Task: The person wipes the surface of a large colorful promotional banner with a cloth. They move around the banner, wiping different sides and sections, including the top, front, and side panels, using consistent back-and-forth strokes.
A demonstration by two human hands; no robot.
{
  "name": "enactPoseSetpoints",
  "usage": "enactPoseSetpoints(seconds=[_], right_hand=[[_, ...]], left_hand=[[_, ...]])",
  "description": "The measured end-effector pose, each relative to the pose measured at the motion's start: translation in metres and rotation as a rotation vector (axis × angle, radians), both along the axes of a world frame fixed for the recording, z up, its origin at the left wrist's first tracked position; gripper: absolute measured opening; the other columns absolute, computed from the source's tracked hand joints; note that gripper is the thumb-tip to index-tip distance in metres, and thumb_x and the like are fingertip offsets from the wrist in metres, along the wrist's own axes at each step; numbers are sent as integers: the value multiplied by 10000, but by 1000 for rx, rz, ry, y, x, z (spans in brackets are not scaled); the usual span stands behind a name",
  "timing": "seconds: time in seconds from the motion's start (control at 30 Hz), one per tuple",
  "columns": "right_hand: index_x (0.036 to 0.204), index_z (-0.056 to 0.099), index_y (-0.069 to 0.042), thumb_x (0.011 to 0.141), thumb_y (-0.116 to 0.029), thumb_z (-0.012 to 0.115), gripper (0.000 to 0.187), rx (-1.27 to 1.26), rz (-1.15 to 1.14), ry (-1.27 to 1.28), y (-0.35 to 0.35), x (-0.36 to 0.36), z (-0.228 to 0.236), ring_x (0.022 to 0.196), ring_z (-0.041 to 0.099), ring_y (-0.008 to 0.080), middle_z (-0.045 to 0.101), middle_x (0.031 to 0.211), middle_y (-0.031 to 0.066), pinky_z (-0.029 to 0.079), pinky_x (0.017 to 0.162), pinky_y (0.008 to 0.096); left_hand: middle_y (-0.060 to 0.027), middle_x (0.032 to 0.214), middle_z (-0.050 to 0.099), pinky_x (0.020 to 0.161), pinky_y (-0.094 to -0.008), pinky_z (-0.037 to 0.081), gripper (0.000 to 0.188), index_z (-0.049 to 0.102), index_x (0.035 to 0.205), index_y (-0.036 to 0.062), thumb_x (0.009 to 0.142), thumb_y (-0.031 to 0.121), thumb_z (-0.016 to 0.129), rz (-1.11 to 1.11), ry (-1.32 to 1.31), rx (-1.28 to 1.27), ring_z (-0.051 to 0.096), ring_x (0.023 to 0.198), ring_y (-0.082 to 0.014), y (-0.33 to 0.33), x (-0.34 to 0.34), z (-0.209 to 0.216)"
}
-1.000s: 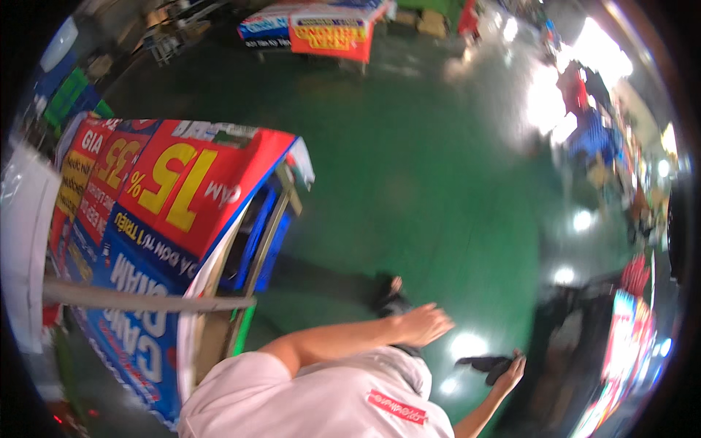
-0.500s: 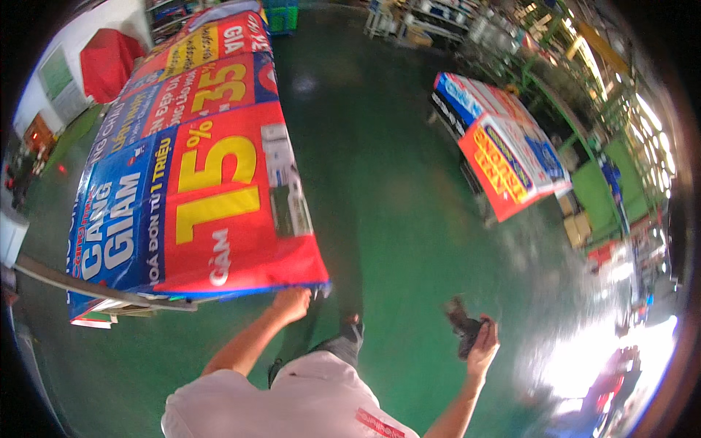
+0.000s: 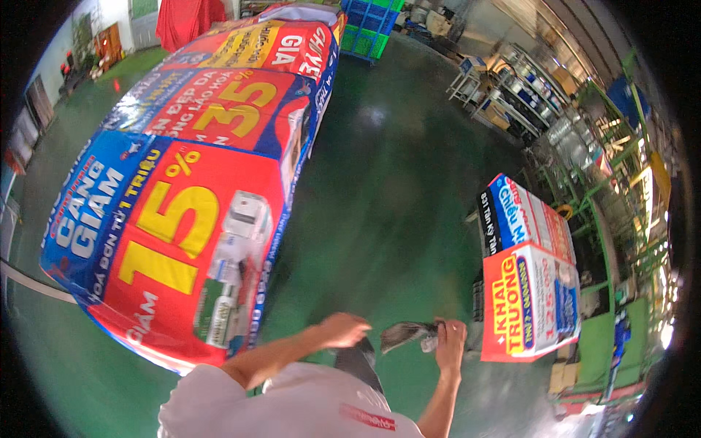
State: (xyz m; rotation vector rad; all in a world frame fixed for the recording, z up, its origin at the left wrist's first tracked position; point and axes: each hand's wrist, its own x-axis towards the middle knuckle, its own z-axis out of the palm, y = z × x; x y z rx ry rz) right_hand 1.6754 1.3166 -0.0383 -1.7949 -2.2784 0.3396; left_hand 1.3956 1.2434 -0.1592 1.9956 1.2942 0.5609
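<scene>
My right hand (image 3: 452, 337) is closed on a dark crumpled piece (image 3: 406, 335) with a small pale part by the fingers. It looks like cloth or plastic; I cannot tell which. Its loose end sticks out leftward over the green floor. My left hand (image 3: 342, 330) is in front of my body with its fingers curled in, and nothing shows in it. Just left of that hand is the near corner of a large covered stack or table (image 3: 175, 219), draped with red and blue printed banner sheets.
A smaller covered stack (image 3: 529, 306) under printed sheets stands to the right. Beyond it are a green metal frame (image 3: 599, 219) and loaded shelves (image 3: 522, 98). Blue and green crates (image 3: 369, 29) stand at the far end, and a red cover (image 3: 188, 22) is at the far left.
My view has turned and shifted, and both covered stacks sit differently in it. My left hand has come away from the large banner's edge. The dark piece has swung leftward, nearer my left hand.
</scene>
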Motion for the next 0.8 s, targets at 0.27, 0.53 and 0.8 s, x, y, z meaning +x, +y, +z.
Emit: enactPoseSetpoints(seconds=[0.27,0.53,0.8], right_hand=[[1192,538,10,881,-182,587,368,-448,111,666,410,-112,38,952,614,368,612,1162,187,495,783,419],[1226,633,-71,1010,-244,474,319,-164,538,793,665,-341,115,839,544,109,645,954,18,453,787,267],[1226,643,-75,1007,-255,483,326,-266,550,776,866,-456,166,966,560,101,662,1085,43,439,883,266]], left_hand=[[-188,1098,669,906,-449,503,318,635,1165,50,926,225,519,655,97,-96,637,1034,-356,141,-128,-12],[-182,1292,589,963,-358,472,453,517,1330,23,918,170,634,913,-453,-67,593,1165,-296,454,-252,40],[-150,1112,658,870,-409,482,527,548,1289,56,839,267,726,331,-323,325,631,1018,-317,853,-370,189]])
